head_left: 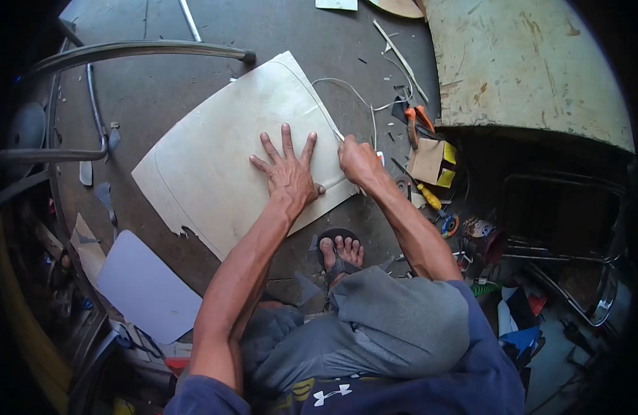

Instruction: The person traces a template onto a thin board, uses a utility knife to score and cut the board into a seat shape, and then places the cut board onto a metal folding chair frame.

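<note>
A pale sheet of board [215, 138] lies on the floor, with a curved pencil-like line inside its edges and a ragged notch at the lower left. My left hand [284, 166] is pressed flat on it, fingers spread. My right hand [360, 162] is closed around a thin cutting tool [338, 135] at the board's right edge, where a narrow strip shows along that edge. The tool's handle is mostly hidden by my fingers. Just right of this hand are orange-handled pliers [412, 124], a yellow screwdriver [428, 196] and a small cardboard box [425, 162].
A worn wooden panel [520, 62] and dark chair frame [561, 214] stand at right. Bent metal tubing [139, 50] is at upper left. A lilac panel [149, 283] lies lower left. My sandalled foot [340, 252] is below the board; cord [353, 93], scraps and tools are scattered around.
</note>
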### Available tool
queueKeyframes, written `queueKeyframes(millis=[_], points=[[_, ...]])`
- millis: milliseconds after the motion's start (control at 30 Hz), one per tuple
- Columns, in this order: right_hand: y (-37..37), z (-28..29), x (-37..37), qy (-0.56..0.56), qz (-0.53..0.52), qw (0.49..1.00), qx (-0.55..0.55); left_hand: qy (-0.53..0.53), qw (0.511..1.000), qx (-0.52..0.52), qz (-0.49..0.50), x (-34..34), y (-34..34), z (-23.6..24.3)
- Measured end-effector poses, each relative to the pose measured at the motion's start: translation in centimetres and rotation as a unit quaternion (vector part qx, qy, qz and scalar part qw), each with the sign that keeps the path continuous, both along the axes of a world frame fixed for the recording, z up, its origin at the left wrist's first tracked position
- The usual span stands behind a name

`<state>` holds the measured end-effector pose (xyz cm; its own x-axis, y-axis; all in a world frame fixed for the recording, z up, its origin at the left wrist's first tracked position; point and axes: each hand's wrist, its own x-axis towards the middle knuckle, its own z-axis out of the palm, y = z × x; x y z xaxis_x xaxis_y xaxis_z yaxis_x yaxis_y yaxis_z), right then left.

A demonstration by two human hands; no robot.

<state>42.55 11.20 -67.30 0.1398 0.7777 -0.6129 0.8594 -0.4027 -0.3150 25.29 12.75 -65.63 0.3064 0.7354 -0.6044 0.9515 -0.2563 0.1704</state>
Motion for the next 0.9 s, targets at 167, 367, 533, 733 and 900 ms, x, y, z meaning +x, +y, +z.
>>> queueKeyframes(millis=[167, 367, 533, 733, 900], points=[[-1.6, 0.0, 0.9, -0.025, 0.006, 1.000, 0.002, 0.006, 0.999, -0.038, 0.006, 0.5, 0.3, 0.2], [-2.8, 0.6, 1.1, -0.030, 0.009, 0.999, 0.001, 0.005, 1.000, -0.029, 0.008, 0.4, 0.1, 0.1], [-5.5, 0.7, 1.2, -0.050, -0.011, 0.999, -0.008, 0.002, 1.000, -0.020, 0.008, 0.3, 0.0, 0.0], [-1.6, -0.2, 3.7, -0.037, 0.021, 0.999, -0.002, 0.008, 0.997, -0.025, 0.069, 2.6, 1.6, 0.6], [-0.9, 1.5, 3.8, -0.055, 0.053, 0.997, -0.031, -0.007, 0.998, 0.012, 0.066, 2.0, 1.1, -0.2]])
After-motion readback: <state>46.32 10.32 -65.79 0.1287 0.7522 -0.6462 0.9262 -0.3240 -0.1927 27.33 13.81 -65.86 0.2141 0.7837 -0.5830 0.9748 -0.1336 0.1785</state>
